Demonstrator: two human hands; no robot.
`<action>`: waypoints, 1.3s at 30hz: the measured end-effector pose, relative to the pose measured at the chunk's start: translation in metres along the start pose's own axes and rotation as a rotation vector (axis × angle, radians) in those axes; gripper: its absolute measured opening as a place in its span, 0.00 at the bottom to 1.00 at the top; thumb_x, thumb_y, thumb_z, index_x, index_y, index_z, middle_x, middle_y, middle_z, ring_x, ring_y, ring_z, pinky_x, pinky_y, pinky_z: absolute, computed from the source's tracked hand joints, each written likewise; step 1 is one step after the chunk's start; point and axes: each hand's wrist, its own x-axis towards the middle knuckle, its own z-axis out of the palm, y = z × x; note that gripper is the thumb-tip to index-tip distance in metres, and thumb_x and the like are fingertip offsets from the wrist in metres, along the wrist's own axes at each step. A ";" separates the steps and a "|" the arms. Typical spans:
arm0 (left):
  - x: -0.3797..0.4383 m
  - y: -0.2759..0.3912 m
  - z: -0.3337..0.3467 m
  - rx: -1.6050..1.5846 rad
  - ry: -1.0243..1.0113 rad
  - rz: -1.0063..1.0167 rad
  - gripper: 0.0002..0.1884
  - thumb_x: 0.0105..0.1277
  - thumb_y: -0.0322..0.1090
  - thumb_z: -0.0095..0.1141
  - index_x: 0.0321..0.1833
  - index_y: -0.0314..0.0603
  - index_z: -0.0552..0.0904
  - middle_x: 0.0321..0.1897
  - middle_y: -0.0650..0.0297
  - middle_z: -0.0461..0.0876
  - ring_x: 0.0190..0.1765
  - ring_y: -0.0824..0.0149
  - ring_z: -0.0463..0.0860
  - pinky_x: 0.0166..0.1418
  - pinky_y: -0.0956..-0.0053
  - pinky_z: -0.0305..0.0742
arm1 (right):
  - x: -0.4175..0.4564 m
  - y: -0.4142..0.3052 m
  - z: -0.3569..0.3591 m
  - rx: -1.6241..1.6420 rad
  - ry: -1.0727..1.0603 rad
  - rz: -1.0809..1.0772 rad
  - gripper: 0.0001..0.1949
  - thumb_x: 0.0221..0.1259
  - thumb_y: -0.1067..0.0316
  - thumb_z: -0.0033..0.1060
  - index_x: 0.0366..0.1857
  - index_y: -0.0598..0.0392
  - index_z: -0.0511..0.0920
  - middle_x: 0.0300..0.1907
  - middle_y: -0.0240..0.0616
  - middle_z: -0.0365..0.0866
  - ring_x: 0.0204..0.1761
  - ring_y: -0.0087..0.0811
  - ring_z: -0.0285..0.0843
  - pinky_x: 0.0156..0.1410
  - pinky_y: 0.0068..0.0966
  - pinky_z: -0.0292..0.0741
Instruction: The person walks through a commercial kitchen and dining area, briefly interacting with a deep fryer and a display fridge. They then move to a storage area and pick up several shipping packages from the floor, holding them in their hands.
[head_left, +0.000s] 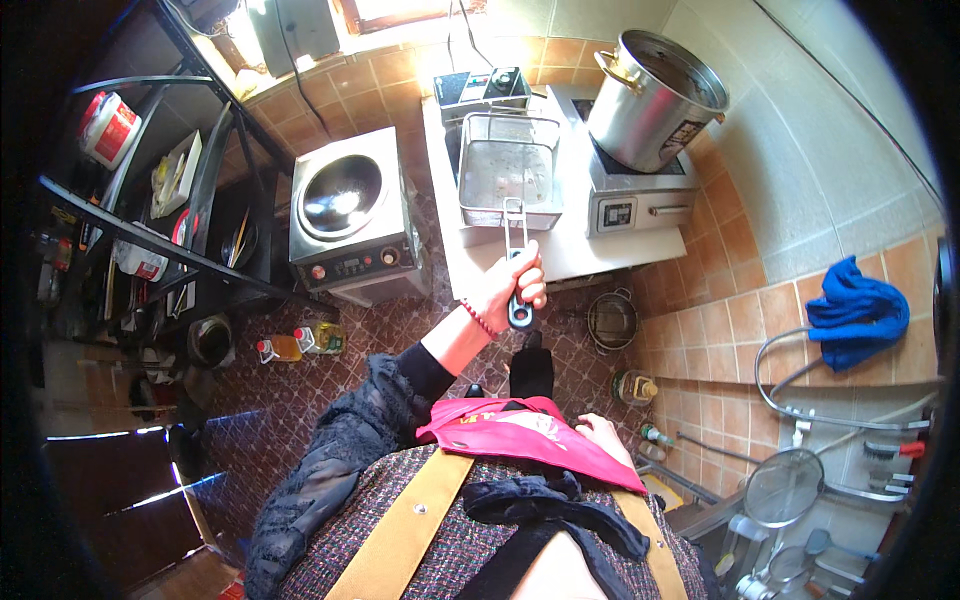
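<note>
My left hand (517, 283) is closed around the black grip of the wire handle (515, 225) of a metal mesh fryer basket (510, 172). That rectangular basket stands at the electric fryer (480, 91) on a white counter; whether it touches the fryer's tank cannot be told. A red bead bracelet circles my left wrist. Low in the picture, my right hand (600, 433) lies beside the pink apron (517, 431), partly covered by its edge, so its grip is unclear. A tall steel stockpot (652, 105) stands on a cooker (637, 202) to the right of the basket.
Left of the counter stands an induction wok cooker (345, 202). A black shelf rack (187, 255) with tubs is farther left. Oil jugs (279, 349) and a metal strainer pot (611, 321) are on the tiled floor. A blue cloth (855, 319) and round strainer (784, 487) are at right.
</note>
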 end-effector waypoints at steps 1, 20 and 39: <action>0.014 0.010 -0.002 -0.018 0.032 0.021 0.17 0.75 0.47 0.48 0.29 0.49 0.67 0.14 0.76 0.55 0.18 0.76 0.60 0.28 0.76 0.65 | 0.013 -0.007 -0.011 -0.040 -0.005 -0.033 0.20 0.59 0.60 0.64 0.53 0.57 0.79 0.40 0.48 0.86 0.35 0.36 0.85 0.42 0.32 0.81; 0.159 0.068 -0.024 -0.307 0.178 0.146 0.14 0.76 0.44 0.46 0.35 0.44 0.70 0.14 0.75 0.56 0.16 0.77 0.59 0.24 0.79 0.63 | 0.247 -0.022 -0.156 -0.145 -0.101 -0.123 0.17 0.59 0.64 0.61 0.51 0.56 0.80 0.49 0.49 0.83 0.54 0.43 0.81 0.60 0.34 0.76; 0.172 0.067 -0.053 -0.242 0.228 0.124 0.15 0.76 0.46 0.47 0.34 0.45 0.69 0.14 0.75 0.55 0.16 0.78 0.58 0.24 0.80 0.62 | 0.231 -0.016 -0.147 -0.128 -0.195 -0.083 0.15 0.59 0.61 0.64 0.48 0.54 0.81 0.47 0.48 0.84 0.52 0.44 0.82 0.58 0.36 0.76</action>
